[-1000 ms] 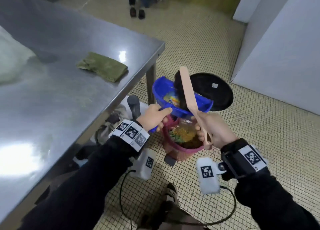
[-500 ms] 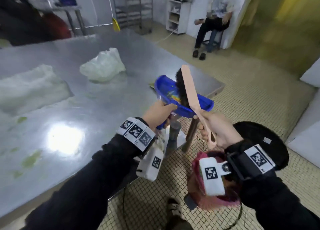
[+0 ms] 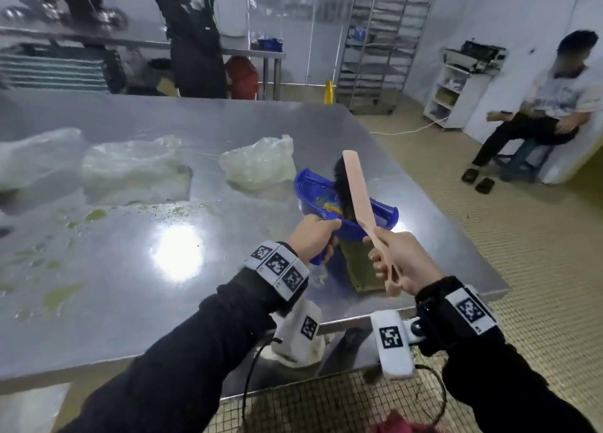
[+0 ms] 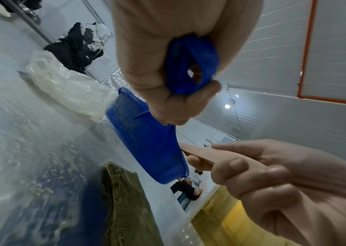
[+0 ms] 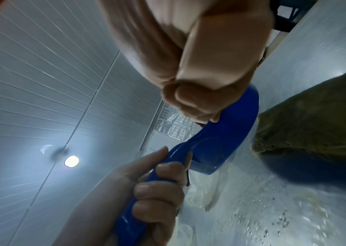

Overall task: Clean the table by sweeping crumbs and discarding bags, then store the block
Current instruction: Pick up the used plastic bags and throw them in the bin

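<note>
My left hand [image 3: 313,238] grips the handle of a blue dustpan [image 3: 326,200] and holds it just above the steel table [image 3: 130,269], near the right edge. My right hand [image 3: 401,263] grips the beige handle of a brush [image 3: 359,197], whose black bristles sit inside the pan on some colourful scraps. An olive-green cloth [image 3: 359,266] lies under the pan. Three crumpled clear plastic bags [image 3: 257,165] [image 3: 133,165] [image 3: 36,158] lie further back, with crumbs [image 3: 169,209] in front of them. The left wrist view shows the dustpan [image 4: 146,141] from below.
Green smears [image 3: 58,298] mark the table's left side. A pink bin [image 3: 398,426] shows at the bottom edge, on the tiled floor. A person [image 3: 554,106] sits at the back right, beside a white shelf unit [image 3: 456,96] and a metal rack [image 3: 385,40].
Both hands have carried the dustpan and brush from above the pink bin up and left to above the table's corner. My grip on each is unchanged.
</note>
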`<state>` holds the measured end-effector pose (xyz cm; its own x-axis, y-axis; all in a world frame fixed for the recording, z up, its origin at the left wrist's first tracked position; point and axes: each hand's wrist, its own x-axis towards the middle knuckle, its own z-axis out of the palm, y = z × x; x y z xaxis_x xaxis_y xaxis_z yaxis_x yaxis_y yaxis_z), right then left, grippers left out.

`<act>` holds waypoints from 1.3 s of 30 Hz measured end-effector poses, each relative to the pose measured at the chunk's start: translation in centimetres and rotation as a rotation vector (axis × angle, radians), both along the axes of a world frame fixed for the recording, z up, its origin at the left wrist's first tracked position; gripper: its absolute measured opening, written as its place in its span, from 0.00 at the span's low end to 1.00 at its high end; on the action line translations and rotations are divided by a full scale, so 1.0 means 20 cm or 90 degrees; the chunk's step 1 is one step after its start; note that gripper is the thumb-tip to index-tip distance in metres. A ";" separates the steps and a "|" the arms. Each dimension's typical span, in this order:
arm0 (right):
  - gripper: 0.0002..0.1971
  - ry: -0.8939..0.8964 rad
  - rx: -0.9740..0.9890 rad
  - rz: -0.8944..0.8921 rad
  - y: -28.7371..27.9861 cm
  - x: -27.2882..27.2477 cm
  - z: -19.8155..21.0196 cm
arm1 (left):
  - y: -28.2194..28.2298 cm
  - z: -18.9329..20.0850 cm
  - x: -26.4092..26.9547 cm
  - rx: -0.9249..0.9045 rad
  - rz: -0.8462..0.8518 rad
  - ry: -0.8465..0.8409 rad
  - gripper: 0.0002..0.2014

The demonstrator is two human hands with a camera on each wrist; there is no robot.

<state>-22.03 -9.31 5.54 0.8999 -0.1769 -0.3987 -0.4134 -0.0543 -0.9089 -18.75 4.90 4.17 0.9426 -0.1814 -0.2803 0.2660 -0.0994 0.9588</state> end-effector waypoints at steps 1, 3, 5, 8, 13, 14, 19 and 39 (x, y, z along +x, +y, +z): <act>0.15 0.005 -0.005 0.010 -0.02 0.04 0.00 | -0.03 -0.01 0.03 -0.016 0.013 0.009 0.14; 0.16 0.016 -0.014 0.021 -0.06 0.13 0.00 | -0.09 -0.03 0.10 -0.023 0.033 0.021 0.15; 0.16 0.028 -0.018 0.024 -0.09 0.22 0.00 | -0.14 -0.05 0.18 -0.021 0.052 0.038 0.15; 0.16 0.047 -0.007 0.017 -0.13 0.37 -0.02 | -0.22 -0.09 0.33 -0.034 0.083 0.061 0.14; 0.15 0.038 -0.012 0.012 -0.18 0.64 -0.06 | -0.31 -0.17 0.60 -0.041 0.109 0.095 0.19; 0.14 0.038 -0.010 0.008 -0.18 0.69 -0.08 | -0.33 -0.19 0.65 -0.036 0.111 0.100 0.20; 0.14 0.039 0.002 0.000 -0.19 0.94 -0.15 | -0.39 -0.26 0.86 0.007 0.125 0.073 0.21; 0.17 0.021 -0.144 0.095 -0.37 1.33 -0.33 | -0.67 -0.41 1.09 0.134 0.237 0.073 0.24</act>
